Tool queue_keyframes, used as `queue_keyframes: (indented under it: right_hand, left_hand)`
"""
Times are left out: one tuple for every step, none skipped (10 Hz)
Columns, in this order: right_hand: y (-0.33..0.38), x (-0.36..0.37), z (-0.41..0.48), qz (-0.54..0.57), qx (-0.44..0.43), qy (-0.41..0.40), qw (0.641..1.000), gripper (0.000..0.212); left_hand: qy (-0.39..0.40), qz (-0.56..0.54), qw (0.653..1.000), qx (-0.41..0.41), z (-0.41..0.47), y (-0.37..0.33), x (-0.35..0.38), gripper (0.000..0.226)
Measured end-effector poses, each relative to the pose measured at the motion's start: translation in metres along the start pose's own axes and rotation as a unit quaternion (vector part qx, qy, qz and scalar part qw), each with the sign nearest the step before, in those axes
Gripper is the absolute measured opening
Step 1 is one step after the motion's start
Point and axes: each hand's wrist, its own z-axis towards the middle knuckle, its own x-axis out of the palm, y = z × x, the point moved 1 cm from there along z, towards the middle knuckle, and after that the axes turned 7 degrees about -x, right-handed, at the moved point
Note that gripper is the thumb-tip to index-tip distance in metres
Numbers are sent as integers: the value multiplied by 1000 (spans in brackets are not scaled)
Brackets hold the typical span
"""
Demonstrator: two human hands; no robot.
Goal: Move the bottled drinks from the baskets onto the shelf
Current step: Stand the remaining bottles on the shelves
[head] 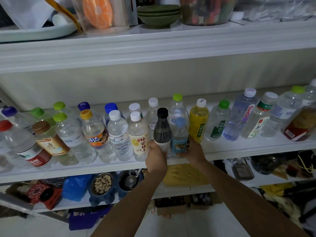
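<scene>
1. The left hand (156, 157) curls tightly round the lower body of the dark bottle (162, 129) at frame centre.
2. The right hand (192, 149) wraps its fingers round the blue-capped bottle (179, 134), which touches the dark one.
3. Both bottles are upright at the shelf (239, 148) front edge, with a bare strip to their right.

On the left half of the white middle shelf (239, 147), clear plastic bottles (118, 134) stand packed in rows up to the front edge, with no room between them. A dark grey bottle with a black cap (162, 129) and a small bottle with a blue cap (179, 135) fill the middle gap. To the right a bare strip of shelf lies in front of one row, and open room runs above all the caps.
</scene>
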Motion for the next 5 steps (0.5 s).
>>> queue_keyframes:
  right_hand:
    - [0, 1, -1, -6, 3, 7, 1000, 66]
    - [2, 0, -4, -19, 9, 14, 1000, 65]
    - [3, -8, -13, -43, 16, 32, 998, 72]
    - [-3, -24, -21, -87, -1, 64, 994, 83]
    - [-2, -51, -37, -167, -55, 100, 979, 83]
  left_hand:
    - [5, -28, 1000, -12, -3, -3, 0, 49]
    - [-7, -48, 999, -23, -8, -8, -1, 58]
    - [-44, -50, 997, -28, -19, -17, -4, 63]
    - [-81, -57, 995, -21, -30, -24, -6, 68]
    - [-135, -30, 990, 0, -52, -23, -7, 74]
